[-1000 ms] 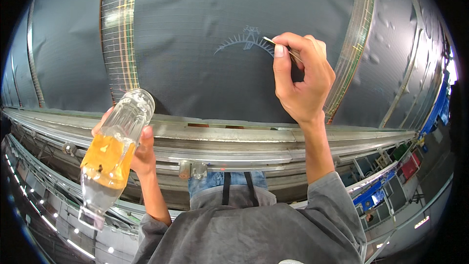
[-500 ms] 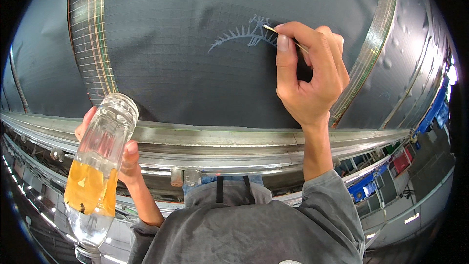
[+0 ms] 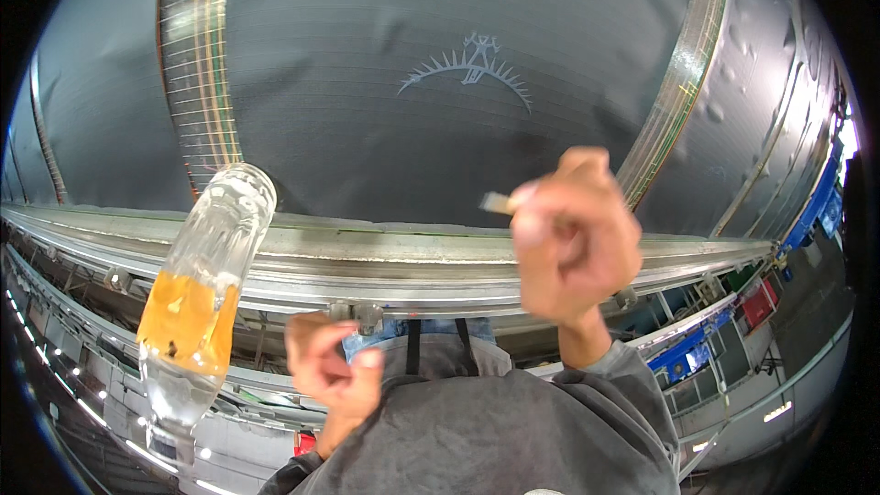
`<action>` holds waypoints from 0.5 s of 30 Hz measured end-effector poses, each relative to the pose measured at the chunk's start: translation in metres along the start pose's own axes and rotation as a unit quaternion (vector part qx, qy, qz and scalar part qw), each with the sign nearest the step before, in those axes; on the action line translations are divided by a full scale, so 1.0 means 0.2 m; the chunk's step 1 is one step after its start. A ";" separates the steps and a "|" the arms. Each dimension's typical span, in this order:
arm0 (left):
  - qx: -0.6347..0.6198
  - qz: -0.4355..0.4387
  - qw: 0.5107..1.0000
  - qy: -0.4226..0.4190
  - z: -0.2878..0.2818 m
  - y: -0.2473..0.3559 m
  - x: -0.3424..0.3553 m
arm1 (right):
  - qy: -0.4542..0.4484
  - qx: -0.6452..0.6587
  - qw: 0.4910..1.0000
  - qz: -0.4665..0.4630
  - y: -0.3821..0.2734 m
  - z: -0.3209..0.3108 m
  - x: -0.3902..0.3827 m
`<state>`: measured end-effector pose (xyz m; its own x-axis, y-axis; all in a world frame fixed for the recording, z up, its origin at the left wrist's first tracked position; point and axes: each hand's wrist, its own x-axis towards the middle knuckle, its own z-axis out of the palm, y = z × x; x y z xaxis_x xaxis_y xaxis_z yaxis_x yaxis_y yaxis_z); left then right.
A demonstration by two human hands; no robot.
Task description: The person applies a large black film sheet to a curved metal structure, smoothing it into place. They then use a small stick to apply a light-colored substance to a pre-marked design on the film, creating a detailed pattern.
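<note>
A cotton swab point(image 3: 497, 203) sticks out from the pinched thumb and forefinger of my right hand point(image 3: 579, 238); both are blurred by motion, above the near edge of the black sheet point(image 3: 367, 156). My left hand point(image 3: 332, 362) is in front of my body, fingers loosely curled and apart, with nothing visible in it. To its left stands a clear plastic bottle point(image 3: 206, 266) with an orange label, its base at the sheet's near edge, apart from my hand. A pale blue-grey print point(image 3: 475, 71), a spiked arc with a figure on top, lies on the sheet beyond my right hand.
Metal rails point(image 3: 412, 266) run along the table's near edge. Strips with yellow and green lines point(image 3: 202, 64) cross the table left and right of the black sheet. Blue and red items point(image 3: 683, 357) are below at the right.
My left hand has let go of the bottle and moved right, toward my body. My right hand has drawn back from the print toward me with the cotton swab, uncovering the print's right side.
</note>
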<state>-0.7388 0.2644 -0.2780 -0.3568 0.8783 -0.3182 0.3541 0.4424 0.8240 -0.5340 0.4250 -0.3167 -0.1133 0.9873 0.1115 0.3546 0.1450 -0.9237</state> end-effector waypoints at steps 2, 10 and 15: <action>-0.127 -0.027 0.990 -0.051 0.11 0.15 0.11 | -0.044 0.059 0.996 0.045 -0.08 -0.01 -0.11; -0.241 -0.011 0.965 -0.104 0.22 0.23 0.28 | -0.121 0.100 0.979 0.130 -0.24 -0.01 -0.26; -0.243 -0.035 0.966 -0.082 0.22 0.18 0.27 | -0.124 0.089 0.980 0.131 -0.23 0.03 -0.28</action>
<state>-0.7076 0.3363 -0.2872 -0.2094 0.8837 -0.4187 -0.1286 0.3996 0.9077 -0.5489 0.3634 -0.2819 -0.2708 0.9396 -0.2096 0.2364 -0.1461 -0.9606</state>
